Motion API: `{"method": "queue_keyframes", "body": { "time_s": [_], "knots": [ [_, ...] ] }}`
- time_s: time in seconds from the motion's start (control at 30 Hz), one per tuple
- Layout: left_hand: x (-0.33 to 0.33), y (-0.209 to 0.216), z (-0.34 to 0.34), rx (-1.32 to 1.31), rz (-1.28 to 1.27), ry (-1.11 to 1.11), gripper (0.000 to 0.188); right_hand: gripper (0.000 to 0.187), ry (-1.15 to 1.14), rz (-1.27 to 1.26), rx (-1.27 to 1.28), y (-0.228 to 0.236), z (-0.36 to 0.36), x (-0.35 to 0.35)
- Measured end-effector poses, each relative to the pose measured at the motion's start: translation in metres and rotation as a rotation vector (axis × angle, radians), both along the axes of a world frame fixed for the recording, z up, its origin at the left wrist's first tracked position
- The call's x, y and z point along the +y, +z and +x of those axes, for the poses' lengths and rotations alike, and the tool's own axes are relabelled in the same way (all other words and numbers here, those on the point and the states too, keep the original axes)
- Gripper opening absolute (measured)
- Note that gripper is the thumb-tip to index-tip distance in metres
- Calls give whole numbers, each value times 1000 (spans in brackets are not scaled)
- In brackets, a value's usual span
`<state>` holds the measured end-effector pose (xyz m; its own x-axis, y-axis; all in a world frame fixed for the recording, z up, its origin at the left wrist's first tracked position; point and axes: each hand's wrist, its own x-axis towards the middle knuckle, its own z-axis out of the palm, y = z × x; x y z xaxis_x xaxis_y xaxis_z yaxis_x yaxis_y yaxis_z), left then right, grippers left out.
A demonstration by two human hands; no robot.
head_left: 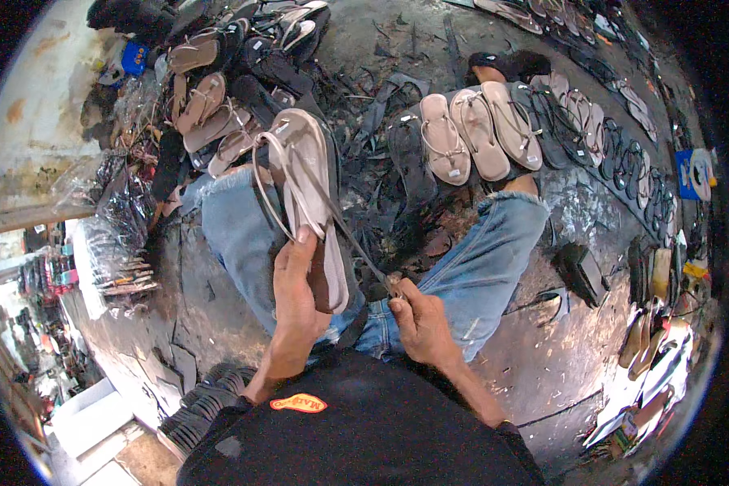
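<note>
My left hand (294, 287) grips a beige sandal (308, 190) by its side, the thumb laid along the insole. The sandal stands tilted above my left thigh, its dark outsole showing along one edge. Pale looped straps hang off its left side. From the sandal a long thin dark strap (355, 241) runs taut down to my right hand (419, 322), whose thumb and fingers pinch its end. Whether a small tool is also in that pinch cannot be made out.
Finished beige sandals (475, 134) lie in a row across my right shin. Other sandals are heaped at the far left (206, 105) and lined up at the right. Dark scraps litter the floor between my legs. A black block (581, 274) sits right of my knee; plastic bags (121, 235) lie left.
</note>
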<state>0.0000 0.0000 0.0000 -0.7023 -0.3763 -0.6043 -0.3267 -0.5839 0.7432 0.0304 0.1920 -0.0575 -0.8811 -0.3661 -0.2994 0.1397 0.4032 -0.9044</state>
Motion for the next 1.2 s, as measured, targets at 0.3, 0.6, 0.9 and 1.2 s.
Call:
{"method": "queue_keyframes", "body": {
  "time_s": [0.3,0.6,0.9,1.2],
  "knots": [
    [-14,8,-3,-9,-118,-40,38,39,-155,124,368,4,-104,-71],
    [-7,-8,14,-43,-344,-298,36,43,-382,-56,261,-5,-213,-47],
    [-32,38,-52,143,-267,-466,47,33,-306,-470,86,59,-107,-38],
    [-48,57,-6,-83,150,-432,34,32,17,92,-90,44,83,71]
  ]
}}
